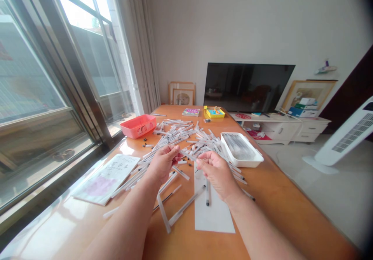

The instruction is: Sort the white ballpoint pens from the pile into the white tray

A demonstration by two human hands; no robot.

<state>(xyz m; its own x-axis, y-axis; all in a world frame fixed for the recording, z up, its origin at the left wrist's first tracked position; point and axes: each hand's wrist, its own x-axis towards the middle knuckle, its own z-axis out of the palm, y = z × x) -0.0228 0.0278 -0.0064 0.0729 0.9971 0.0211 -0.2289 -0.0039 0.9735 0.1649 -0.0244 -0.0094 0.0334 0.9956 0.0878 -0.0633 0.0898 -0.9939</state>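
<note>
My left hand [163, 162] and my right hand [216, 170] are raised over the orange table [279, 205], both pinched on one thin white pen [189, 156] that spans the gap between them. Under and beyond the hands lies a big loose pile of white pens [177, 136], some with black tips. A white sheet of paper [212, 213] lies flat below my right hand with a few pens across it.
A white tray [242, 151] with pens in it stands to the right of the pile. A red plastic bin [138, 125] stands at the left near the window. A printed paper [107, 178] lies at the near left. A yellow box [214, 112], a booklet [190, 112] and a television [247, 87] are at the far end.
</note>
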